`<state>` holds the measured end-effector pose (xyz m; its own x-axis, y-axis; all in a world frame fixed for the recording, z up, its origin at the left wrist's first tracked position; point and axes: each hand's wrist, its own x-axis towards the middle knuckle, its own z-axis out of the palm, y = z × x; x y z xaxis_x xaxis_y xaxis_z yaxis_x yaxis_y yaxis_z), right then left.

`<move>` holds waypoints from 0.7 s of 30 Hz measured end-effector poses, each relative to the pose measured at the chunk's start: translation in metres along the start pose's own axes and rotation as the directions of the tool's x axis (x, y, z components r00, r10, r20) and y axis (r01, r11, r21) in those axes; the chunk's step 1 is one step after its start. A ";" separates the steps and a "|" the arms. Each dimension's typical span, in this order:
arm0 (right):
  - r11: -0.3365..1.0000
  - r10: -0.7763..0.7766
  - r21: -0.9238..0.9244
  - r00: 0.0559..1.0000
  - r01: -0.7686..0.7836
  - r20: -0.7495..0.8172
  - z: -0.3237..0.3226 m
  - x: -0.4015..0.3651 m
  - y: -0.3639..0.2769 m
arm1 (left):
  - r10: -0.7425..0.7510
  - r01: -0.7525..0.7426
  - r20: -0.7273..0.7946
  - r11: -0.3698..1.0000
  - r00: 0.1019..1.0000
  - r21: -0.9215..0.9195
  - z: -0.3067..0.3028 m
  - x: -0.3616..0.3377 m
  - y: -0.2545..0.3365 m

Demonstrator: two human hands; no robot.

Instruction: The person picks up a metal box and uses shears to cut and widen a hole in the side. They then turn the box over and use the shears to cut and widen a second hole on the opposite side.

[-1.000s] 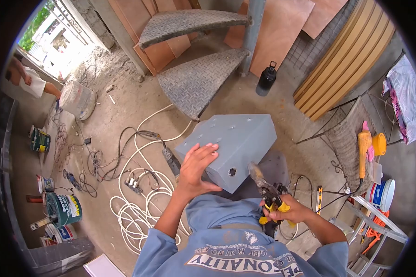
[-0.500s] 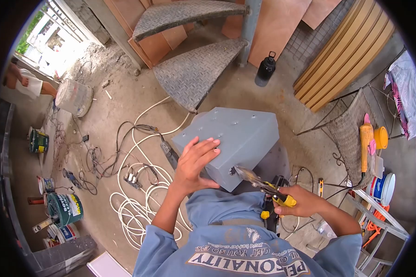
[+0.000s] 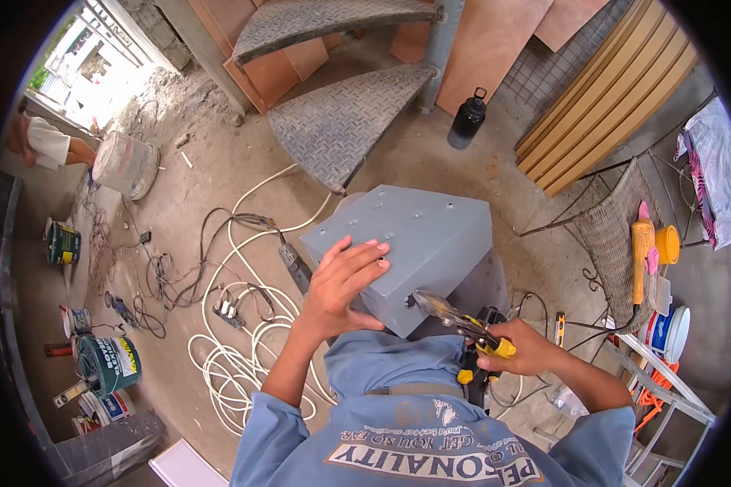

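A grey box with several small holes in its top rests at my lap. My left hand lies on its left part, fingers spread over the top face and thumb against the near side. In my right hand is a pair of snips with yellow-and-black handles, my fingers wrapped round them. The tips of the snips are at a dark, ragged hole in the near side of the box. Whether the blades are inside the hole is hard to tell.
Metal steps rise ahead, with a black bottle to their right. A coiled white cable lies left on the floor. Paint cans stand far left; a wicker chair is at right. Another person's leg shows far left.
The view has shifted slightly. Both hands, the box and the snips keep nearly the same places relative to each other.
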<state>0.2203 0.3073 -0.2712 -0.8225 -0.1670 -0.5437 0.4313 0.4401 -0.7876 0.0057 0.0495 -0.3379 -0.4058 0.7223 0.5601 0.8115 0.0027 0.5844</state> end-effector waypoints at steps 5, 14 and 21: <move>0.999 -0.030 -0.028 0.999 0.029 -0.037 0.003 0.007 0.008 | 0.034 -0.034 0.006 0.999 0.999 0.015 -0.004 0.001 -0.005; 0.997 -0.067 0.023 0.996 0.069 -0.064 0.011 0.010 0.019 | 0.008 -0.007 0.038 1.000 0.999 -0.023 -0.006 0.000 -0.003; 0.998 -0.070 -0.010 0.995 0.070 -0.065 0.015 0.013 0.019 | 0.055 -0.055 0.059 0.998 0.997 -0.002 -0.009 0.004 -0.006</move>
<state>0.2236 0.3005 -0.2972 -0.8730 -0.1400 -0.4673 0.3693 0.4362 -0.8206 -0.0043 0.0467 -0.3338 -0.3351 0.7608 0.5558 0.8319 -0.0382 0.5537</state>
